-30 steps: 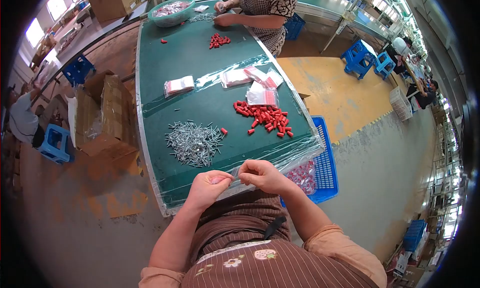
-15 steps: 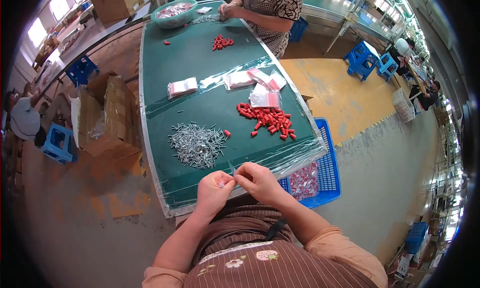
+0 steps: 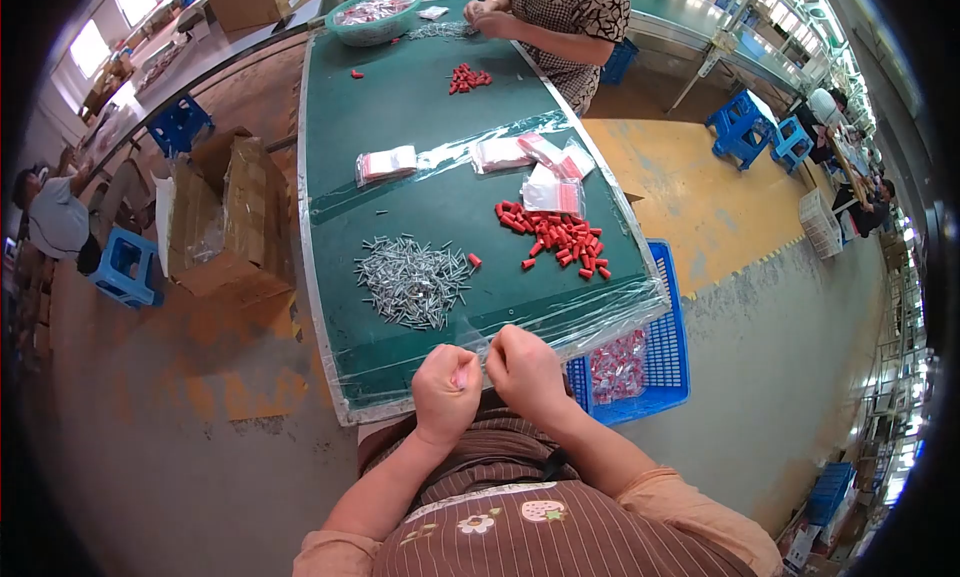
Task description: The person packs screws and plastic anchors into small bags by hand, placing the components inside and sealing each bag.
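Observation:
At the near edge of the table, my left hand (image 3: 447,395) and my right hand (image 3: 526,377) are closed side by side, a small gap between them. Both pinch a small clear plastic bag (image 3: 475,339), whose thin film shows faintly between the fists. A pale pinkish bit shows in the left fist; the fingers hide the rest. Just beyond lies a heap of silver screws (image 3: 412,285), with one red cap (image 3: 474,261) beside it. Farther right is a pile of red caps (image 3: 556,239), touching a stack of clear bags with red strips (image 3: 552,194).
More bag stacks (image 3: 386,164) lie mid-table (image 3: 340,247). A blue basket (image 3: 668,352) with packed bags stands below the right corner. Across the table, a co-worker's hands (image 3: 488,19) work near a green bowl (image 3: 372,35). An open carton (image 3: 235,222) stands left.
My hands have closed into tighter fists and moved slightly apart, the bag film now less visible between them. The whole view has shifted slightly.

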`<state>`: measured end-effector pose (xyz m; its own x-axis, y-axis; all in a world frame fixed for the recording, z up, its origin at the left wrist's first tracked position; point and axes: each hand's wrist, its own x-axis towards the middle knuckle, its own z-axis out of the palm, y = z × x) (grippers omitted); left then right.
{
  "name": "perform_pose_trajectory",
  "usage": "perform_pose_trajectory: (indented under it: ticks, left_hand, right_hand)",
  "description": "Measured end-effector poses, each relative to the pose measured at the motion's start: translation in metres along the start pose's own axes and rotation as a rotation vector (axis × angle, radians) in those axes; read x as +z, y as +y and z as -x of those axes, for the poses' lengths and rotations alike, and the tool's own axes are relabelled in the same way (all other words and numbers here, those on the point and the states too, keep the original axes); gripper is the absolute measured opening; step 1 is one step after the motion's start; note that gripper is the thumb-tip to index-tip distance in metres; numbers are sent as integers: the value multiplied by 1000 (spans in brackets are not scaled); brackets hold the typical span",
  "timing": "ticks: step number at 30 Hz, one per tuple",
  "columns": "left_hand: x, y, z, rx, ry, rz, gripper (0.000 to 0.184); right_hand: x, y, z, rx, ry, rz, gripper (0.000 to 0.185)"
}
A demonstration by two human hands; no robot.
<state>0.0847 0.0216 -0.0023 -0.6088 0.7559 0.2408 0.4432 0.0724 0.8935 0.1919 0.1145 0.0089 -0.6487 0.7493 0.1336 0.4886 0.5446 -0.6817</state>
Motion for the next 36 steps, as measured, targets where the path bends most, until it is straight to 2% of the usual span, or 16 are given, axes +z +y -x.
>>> perform_pose_trajectory:
  ticks: [3, 6, 9, 12, 14, 15, 18, 21, 22, 24, 27, 31, 36]
  left_hand:
    - [-3, -2, 2, 0, -21, 20, 6]
    - [0, -10, 1, -274, -53, 155, 7]
    - [-1, -20, 0, -412, -83, 324, 8]
    - [-6, -29, 3, -375, -109, 285, 7]
    - [-6, -38, 4, -475, -59, 336, 7]
    - [-7, -41, 5, -524, -33, 362, 8]
    - [-14, -45, 4, -493, -7, 326, 8]
    - [-27, -34, -4, -461, 24, 348, 7]
    - [-28, -38, -3, -374, 44, 288, 6]
    - [-34, -38, -5, -360, 44, 199, 6]
    - [-41, -37, -7, -353, 43, 78, 8]
    - [-52, -31, -10, -350, 61, -41, 8]
    - [-53, -44, -10, -361, 87, 26, 8]
  right_hand:
    - [-6, 0, -3, 97, -92, -102, 12]
    - [-1, -4, -2, 80, -117, -230, 14]
    - [1, -9, -1, 60, -135, -262, 14]
    - [4, -9, -1, -2, -162, -276, 13]
    - [10, -7, 1, -86, -176, -262, 11]
    - [11, -8, 0, -81, -217, -289, 11]
    - [11, -6, -12, -67, -321, -367, 14]
    - [15, 11, -51, -161, -141, -149, 15]
    - [20, 19, -63, -194, -98, -76, 14]
    - [33, 32, -84, -259, -11, 71, 13]
    - [43, 37, -105, -336, -38, 207, 17]
    - [54, 40, -119, -303, -148, 351, 10]
    - [44, 20, -129, -285, -305, 504, 11]
